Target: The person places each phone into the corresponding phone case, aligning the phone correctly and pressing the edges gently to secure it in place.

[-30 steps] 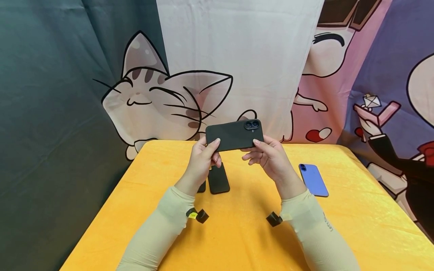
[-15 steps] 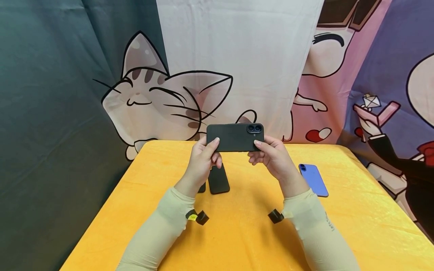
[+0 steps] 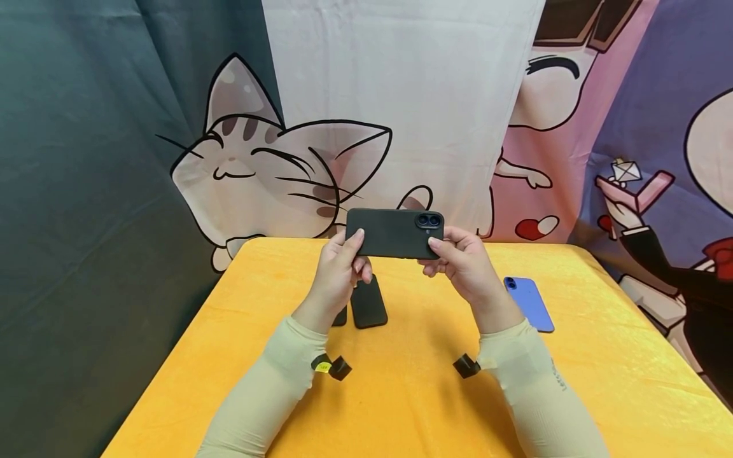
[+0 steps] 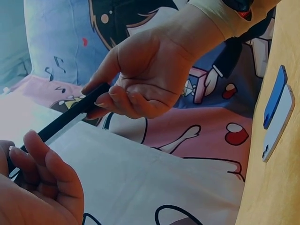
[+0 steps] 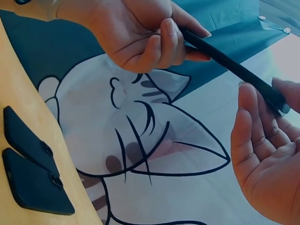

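Observation:
A smartphone in a black case [image 3: 395,234] is held sideways above the table, its back and twin camera lenses facing the head camera. My left hand [image 3: 335,270] pinches its left end, thumb on the back, fingers behind. At the camera end, my right hand [image 3: 466,270] grips the lower corner the same way. The right wrist view shows the phone edge-on as a thin dark bar [image 5: 234,68] between both hands. On the table below lie two black phone-shaped pieces, one [image 3: 369,304] fairly plain to see, the other [image 3: 340,317] mostly behind my left hand.
A blue phone [image 3: 529,304] lies on the yellow-covered table [image 3: 401,407] at the right. In the left wrist view a paler phone [image 4: 280,124] lies beside a blue one [image 4: 275,96]. A cartoon-printed cloth [image 3: 401,76] hangs behind the table.
The held phone has levelled out from a slight tilt and its camera end has dropped a little. My left thumb has slid slightly toward the phone's left end. Both hands keep their grip.

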`<state>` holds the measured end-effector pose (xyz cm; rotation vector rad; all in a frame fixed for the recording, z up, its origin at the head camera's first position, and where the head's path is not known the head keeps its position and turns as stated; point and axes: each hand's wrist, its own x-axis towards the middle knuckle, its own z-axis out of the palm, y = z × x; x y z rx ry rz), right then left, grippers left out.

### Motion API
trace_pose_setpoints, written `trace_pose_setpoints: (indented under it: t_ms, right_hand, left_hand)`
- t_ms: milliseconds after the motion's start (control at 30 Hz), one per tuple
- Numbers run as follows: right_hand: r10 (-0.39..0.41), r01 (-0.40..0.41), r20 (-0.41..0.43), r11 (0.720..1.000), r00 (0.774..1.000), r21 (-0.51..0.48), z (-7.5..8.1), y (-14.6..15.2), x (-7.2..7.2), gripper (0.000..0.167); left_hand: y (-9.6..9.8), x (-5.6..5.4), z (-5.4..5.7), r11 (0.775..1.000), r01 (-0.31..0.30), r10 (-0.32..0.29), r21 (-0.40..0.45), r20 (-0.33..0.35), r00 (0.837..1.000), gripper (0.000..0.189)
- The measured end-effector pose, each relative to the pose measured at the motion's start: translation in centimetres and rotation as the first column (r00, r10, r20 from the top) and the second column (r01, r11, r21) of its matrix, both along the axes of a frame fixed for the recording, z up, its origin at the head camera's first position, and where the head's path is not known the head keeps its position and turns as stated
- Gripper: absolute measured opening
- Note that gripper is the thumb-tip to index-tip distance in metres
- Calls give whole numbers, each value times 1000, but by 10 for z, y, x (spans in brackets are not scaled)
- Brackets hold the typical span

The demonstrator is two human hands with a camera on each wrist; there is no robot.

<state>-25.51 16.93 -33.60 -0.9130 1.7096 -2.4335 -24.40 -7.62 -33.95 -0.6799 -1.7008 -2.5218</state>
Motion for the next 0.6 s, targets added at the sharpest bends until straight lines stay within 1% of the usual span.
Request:
trace_pose_setpoints:
  t_ms: [367,467,600]
  right_hand:
    - [-15,15,0,1000,1000,-15,-1,-8,2,21]
    - [-11,11,5,999,1000,-31,-3,-10,2,20]
    - [-7,7,9,999,1000,-39,-5,-14,2,19]
  left_hand:
    - [-2,-1,1,1000,-2,2,23,-2,1000,24]
    - [0,0,0,999,9,-9,33,10,1000,20]
    - [5,2,-4,999,35,-35,12,30,999,25]
